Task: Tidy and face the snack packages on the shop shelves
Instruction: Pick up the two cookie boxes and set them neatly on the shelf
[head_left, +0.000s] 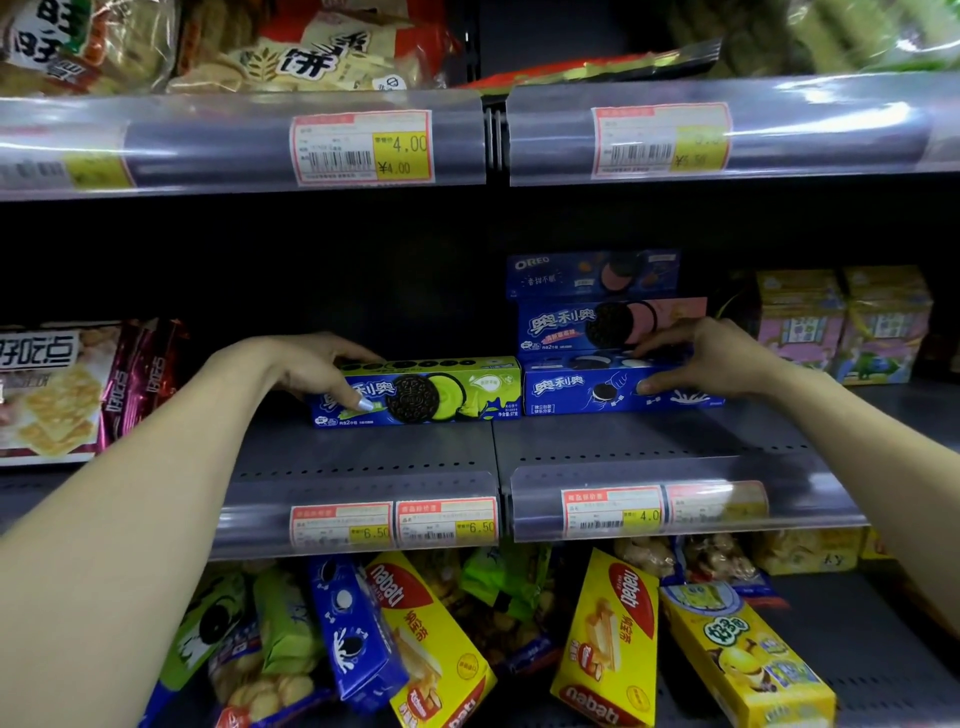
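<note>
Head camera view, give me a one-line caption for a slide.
Left hand grips a green-and-blue Oreo box, right hand a blue Oreo box under two stacked ones, on the middle shelf.

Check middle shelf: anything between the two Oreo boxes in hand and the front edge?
Nothing visible. The left hand holds the green Oreo box, the right hand the blue Oreo box; the shelf deck ahead is bare to the price rail.

Green-blue box (415, 392) — blue box (613, 387)
</note>
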